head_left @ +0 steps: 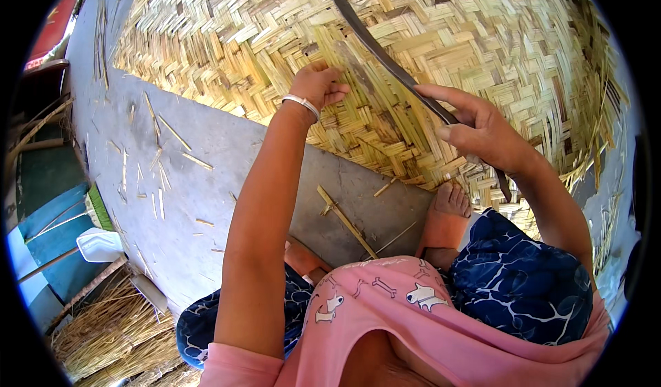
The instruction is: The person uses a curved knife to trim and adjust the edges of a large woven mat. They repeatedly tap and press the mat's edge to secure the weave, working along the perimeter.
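Observation:
A large woven bamboo mat (441, 36) lies on the concrete floor (206, 160) in front of me. My left hand (318, 85), with a silver bangle at the wrist, presses its curled fingers onto the mat's strips near the front edge. My right hand (482, 132) grips the handle of a long dark curved knife (375, 46), index finger stretched along it. The blade runs up and left across the mat, its tip far from me. My bare foot (447, 215) rests on the mat's edge.
Loose bamboo slivers (158, 146) lie scattered on the concrete to the left, and a longer split strip (344, 218) lies near my foot. A bundle of straw (110, 332) sits at lower left beside a white plastic scoop (100, 244) and blue sheeting.

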Motion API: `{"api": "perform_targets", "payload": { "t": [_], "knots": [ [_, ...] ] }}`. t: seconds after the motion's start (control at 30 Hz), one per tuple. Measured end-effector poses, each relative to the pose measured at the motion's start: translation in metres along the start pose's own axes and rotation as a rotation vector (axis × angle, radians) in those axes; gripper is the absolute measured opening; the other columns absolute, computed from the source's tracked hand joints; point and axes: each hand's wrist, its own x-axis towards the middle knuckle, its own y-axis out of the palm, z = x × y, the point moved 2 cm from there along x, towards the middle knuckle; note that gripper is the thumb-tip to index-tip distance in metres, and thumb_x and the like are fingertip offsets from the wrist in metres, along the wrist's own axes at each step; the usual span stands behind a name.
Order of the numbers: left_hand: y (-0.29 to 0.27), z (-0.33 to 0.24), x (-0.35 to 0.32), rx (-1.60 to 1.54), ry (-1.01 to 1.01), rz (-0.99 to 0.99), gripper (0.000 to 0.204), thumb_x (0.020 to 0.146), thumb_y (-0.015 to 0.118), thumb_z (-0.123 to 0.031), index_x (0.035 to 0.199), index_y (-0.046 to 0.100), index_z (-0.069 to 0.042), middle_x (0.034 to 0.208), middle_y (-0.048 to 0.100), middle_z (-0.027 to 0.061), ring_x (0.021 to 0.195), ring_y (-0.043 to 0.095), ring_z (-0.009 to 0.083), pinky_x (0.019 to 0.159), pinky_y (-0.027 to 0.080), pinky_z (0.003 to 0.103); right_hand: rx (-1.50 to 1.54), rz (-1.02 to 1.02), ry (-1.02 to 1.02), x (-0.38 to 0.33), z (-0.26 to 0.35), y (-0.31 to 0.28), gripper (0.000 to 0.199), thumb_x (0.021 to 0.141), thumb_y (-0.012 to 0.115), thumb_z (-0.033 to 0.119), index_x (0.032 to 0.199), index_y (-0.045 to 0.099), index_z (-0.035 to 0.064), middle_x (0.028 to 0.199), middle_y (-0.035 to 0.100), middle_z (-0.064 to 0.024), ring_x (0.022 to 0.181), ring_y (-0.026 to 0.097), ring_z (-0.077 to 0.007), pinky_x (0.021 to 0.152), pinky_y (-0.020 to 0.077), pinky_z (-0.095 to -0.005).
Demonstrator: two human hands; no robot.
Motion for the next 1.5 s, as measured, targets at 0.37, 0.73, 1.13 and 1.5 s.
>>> {"api": "perform_targets", "payload": {
  "t": [0.37, 0.73, 1.13, 1.5],
  "knots": [
    [-0.011, 0.008, -0.011, 0.151, 0.045, -0.074, 0.011, 0.087, 0.066, -0.014, 0.089, 0.06, -0.005, 0.071, 0.065, 0.0038, 0.056, 0.065, 0.012, 0.042, 0.048, 0.023, 0.033, 0.219, 0.107, 0.005, -0.017, 0.02, 0.061, 0.082, 0.058, 0.006, 0.141, 0.041, 0.0051, 0.128, 0.054, -0.0078, 0.111, 0.051, -0.011, 0.095, 0.0396, -0.0259],
    [-0.024, 0.018, -0.017, -0.038, 0.03, -0.081, 0.012, 0.09, 0.061, -0.015, 0.092, 0.063, -0.004, 0.072, 0.067, 0.0062, 0.054, 0.063, 0.0115, 0.046, 0.051, 0.024, 0.016, 0.278, 0.191, 0.026, -0.019, 0.026, 0.059, 0.085, 0.061, 0.02, 0.14, 0.043, 0.0066, 0.063, 0.049, 0.0037, 0.053, 0.043, -0.0043, 0.05, 0.0327, -0.0215],
    [-0.016, 0.039, -0.021, 0.002, 0.252, -0.286, 0.018, 0.089, 0.065, -0.021, 0.081, 0.062, -0.005, 0.062, 0.059, 0.0022, 0.047, 0.055, 0.0094, 0.046, 0.049, 0.023, -0.462, 0.214, 0.1, 0.058, -0.013, 0.014, 0.059, 0.081, 0.06, 0.033, 0.129, 0.052, -0.0009, 0.109, 0.065, -0.019, 0.098, 0.061, -0.0223, 0.087, 0.0455, -0.0287],
    [-0.016, 0.024, -0.02, -0.165, 0.095, -0.223, 0.027, 0.087, 0.068, -0.034, 0.086, 0.06, -0.009, 0.069, 0.057, -0.0009, 0.052, 0.056, 0.0095, 0.045, 0.045, 0.025, -0.832, 0.042, 0.011, 0.06, -0.015, 0.045, 0.049, 0.082, 0.056, 0.034, 0.119, 0.057, 0.0009, 0.095, 0.064, -0.027, 0.09, 0.061, -0.0416, 0.079, 0.0486, -0.0443]
  ]
}}
